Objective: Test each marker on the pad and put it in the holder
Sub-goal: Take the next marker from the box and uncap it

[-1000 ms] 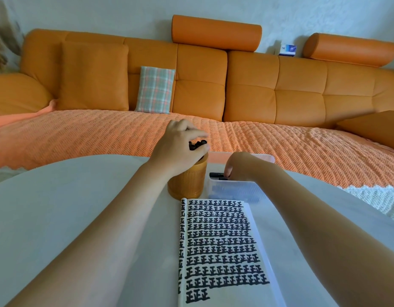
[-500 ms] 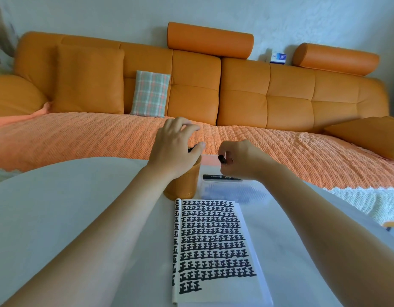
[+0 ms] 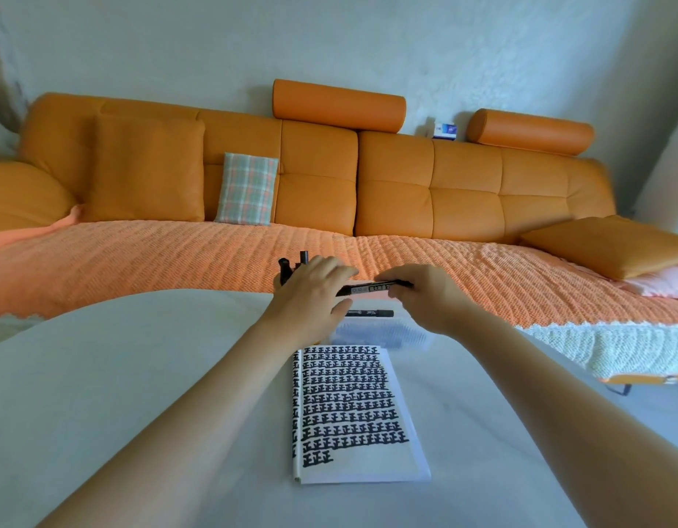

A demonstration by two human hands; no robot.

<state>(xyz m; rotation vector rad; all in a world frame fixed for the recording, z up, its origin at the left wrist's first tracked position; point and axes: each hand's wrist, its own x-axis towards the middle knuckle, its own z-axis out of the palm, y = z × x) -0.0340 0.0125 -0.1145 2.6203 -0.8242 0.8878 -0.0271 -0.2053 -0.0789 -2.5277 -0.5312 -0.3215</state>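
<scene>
While the right hand [image 3: 432, 299] curls its fingers round one end of a black marker [image 3: 371, 288], the left hand [image 3: 310, 295] meets the other end with fingers over it and thumb beneath; motion blur leaves it unclear whether that hand actually grips. The marker is level in the air above the counter's [image 3: 101, 375] far edge. The holder is hidden behind the left hand, and only the tops of upright markers [image 3: 291, 265] show above the knuckles. A second marker [image 3: 369, 312] lies flat just below the held one, on a clear tray [image 3: 383, 335] too blurred to make out well. The pad [image 3: 352, 409], covered in rows of black marks, sits between the forearms, its far edge just beside the tray. White counter stretches broadly to the pad's left; its near edge and both elbows are cut off by the frame. An orange sofa [image 3: 394, 184] runs beyond the far edge.
</scene>
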